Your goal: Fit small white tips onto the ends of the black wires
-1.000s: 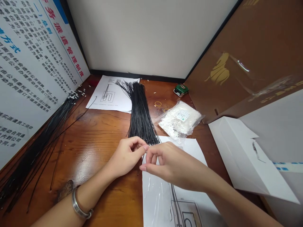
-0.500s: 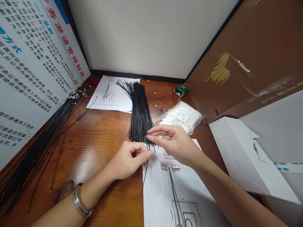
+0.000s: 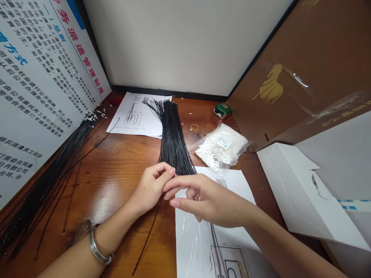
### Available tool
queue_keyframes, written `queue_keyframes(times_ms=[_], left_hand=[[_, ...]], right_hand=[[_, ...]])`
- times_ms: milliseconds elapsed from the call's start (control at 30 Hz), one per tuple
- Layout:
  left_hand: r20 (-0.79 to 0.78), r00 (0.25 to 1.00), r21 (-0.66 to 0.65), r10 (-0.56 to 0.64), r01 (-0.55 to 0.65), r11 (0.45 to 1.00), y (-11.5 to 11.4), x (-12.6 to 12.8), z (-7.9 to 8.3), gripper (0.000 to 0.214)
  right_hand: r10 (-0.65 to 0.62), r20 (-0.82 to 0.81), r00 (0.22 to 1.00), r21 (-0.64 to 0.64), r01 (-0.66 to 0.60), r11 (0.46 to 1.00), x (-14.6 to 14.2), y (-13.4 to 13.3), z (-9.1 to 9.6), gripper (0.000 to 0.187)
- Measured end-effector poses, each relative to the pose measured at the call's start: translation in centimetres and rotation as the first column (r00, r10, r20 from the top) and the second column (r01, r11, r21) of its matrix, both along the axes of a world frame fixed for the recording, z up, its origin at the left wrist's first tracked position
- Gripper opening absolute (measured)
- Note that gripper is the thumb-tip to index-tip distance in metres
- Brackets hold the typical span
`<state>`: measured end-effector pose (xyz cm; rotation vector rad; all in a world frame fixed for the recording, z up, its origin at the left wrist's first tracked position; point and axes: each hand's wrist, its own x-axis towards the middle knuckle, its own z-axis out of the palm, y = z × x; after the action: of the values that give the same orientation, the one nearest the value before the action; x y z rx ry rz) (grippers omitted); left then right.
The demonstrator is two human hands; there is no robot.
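My left hand [image 3: 153, 187] is closed in a pinch just in front of a dense bundle of black wires [image 3: 175, 135]. From beneath its fingers a single black wire [image 3: 146, 243] runs down and to the left over the wood. The wire's upper part is hidden by the hands. Beside it, my right hand [image 3: 208, 199] has its index finger stretched out against the left fingertips and its thumb apart below. Nothing shows between the right thumb and index finger. Under the right hand lies a printed drawing sheet [image 3: 191, 247] with a glossy surface.
A clear bag of small white parts [image 3: 222, 144] lies right of the bundle, with a green tape measure [image 3: 222, 110] behind. More black wires with white ends [image 3: 55, 166] lean at left. Another printed sheet [image 3: 121, 125] sits behind. A white box [image 3: 307, 193] stands at right.
My right hand has come away from the bundle, down and left to my left hand. My left hand has shifted slightly left and up, and the wire's lower end has swung left.
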<state>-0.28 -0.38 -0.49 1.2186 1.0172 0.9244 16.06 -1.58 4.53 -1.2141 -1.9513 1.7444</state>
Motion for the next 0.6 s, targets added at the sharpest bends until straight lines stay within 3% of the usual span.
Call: queue_keyframes(times_ms=[100, 200, 267, 367, 600], left_hand=[[0.005, 1.000, 0.030, -0.011, 0.011, 0.999, 0.1, 0.0, 0.1, 0.024], [-0.040, 0.994, 0.042, -0.106, 0.107, 0.993, -0.1, -0.1, 0.2, 0.024], [-0.111, 0.978, 0.067, -0.177, 0.185, 0.980, -0.3, -0.1, 0.3, 0.024], [-0.209, 0.953, 0.107, -0.221, 0.247, 0.963, -0.5, -0.1, 0.4, 0.026], [-0.122, 0.982, 0.076, -0.147, 0.157, 0.985, -0.5, 0.0, 0.2, 0.026]], right_hand=[[-0.193, 0.027, 0.981, -0.007, 0.194, 0.981, 0.5, 0.9, -0.4, 0.024], [-0.412, 0.042, 0.910, 0.111, 0.406, 0.907, 1.0, 1.9, -1.1, 0.030], [-0.491, -0.010, 0.871, 0.138, 0.487, 0.862, 1.1, 2.3, -1.5, 0.029], [-0.514, -0.069, 0.855, 0.087, 0.519, 0.851, 1.1, 2.4, -1.8, 0.024], [-0.385, -0.053, 0.922, -0.052, 0.382, 0.923, 0.6, 1.9, -1.3, 0.018]])
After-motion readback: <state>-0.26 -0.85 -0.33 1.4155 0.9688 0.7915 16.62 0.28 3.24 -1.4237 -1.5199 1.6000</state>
